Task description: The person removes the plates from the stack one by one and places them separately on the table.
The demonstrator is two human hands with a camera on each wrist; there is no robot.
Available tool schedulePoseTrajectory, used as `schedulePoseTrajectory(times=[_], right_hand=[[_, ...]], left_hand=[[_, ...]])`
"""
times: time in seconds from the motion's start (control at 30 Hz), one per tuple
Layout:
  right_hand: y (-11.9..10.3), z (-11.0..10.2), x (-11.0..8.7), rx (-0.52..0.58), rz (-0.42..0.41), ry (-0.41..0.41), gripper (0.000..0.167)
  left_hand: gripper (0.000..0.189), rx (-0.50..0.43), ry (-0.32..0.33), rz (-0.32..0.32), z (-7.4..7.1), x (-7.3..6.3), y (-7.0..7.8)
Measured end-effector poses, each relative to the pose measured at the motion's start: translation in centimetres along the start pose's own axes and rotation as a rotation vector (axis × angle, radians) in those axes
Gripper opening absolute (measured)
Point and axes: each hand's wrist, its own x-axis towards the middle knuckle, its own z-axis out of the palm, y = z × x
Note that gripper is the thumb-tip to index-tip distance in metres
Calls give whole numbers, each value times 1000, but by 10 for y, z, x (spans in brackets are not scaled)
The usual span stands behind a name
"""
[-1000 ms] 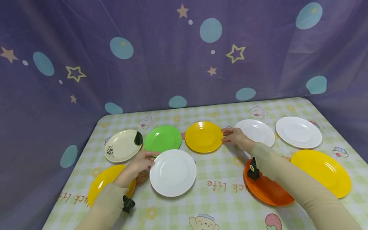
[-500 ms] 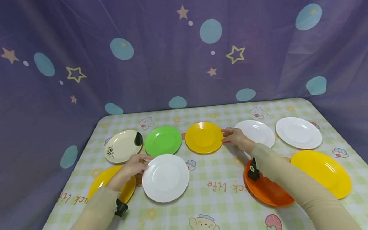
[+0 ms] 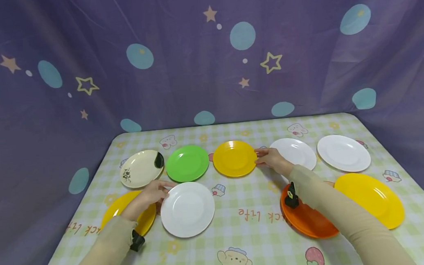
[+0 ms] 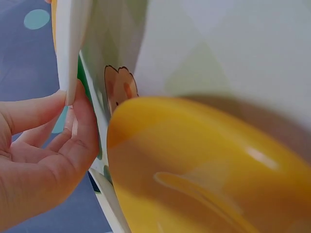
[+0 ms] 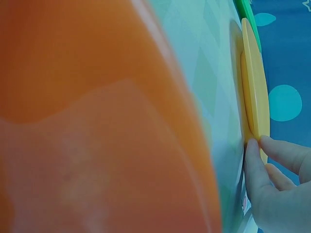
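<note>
My left hand (image 3: 148,198) pinches the left rim of a round white plate (image 3: 188,210), front left of centre. In the left wrist view, thumb and fingers (image 4: 39,114) meet on either side of its rim; whether its base touches the cloth is unclear. My right hand (image 3: 274,161) holds the right edge of a yellow plate (image 3: 234,159) in the back row. The right wrist view shows that rim between thumb and index finger (image 5: 284,151). Just behind the white plate lies a green plate (image 3: 187,163).
A cream leaf-patterned plate (image 3: 142,169) lies back left. Below my left forearm is a yellow plate (image 3: 122,202). An orange plate (image 3: 307,222) lies partly under my right forearm, beside another yellow plate (image 3: 369,199). Two white plates (image 3: 294,153) are back right on the checked tablecloth (image 3: 264,244).
The left hand and its white plate have moved left and toward me, away from the green plate's front edge. My right hand and the yellow plate have stayed put.
</note>
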Motion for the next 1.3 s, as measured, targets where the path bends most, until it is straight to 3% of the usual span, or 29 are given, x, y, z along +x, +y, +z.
schedulePoseTrajectory(times=[0.4,0.7,0.87,1.0,1.1,1.3], right_hand=[[1,0,-1,5,-9,2,51],[-11,4,-14,2,1,-14,52],[1,2,3,-4,-6,9,51],[28,-12,42,43,-30,-17,49],[36,-17,50,97,-54,-53,48],[13,-3,17,63,-18,1,49]], left_hand=[[39,28,-2,-11,-2,1,-1],[40,58,6,-6,-1,-2,1],[39,107,7,14,-1,-1,0],[38,130,6,21,0,-1,0],[38,136,7,26,0,0,0],[37,130,10,33,0,1,-1]])
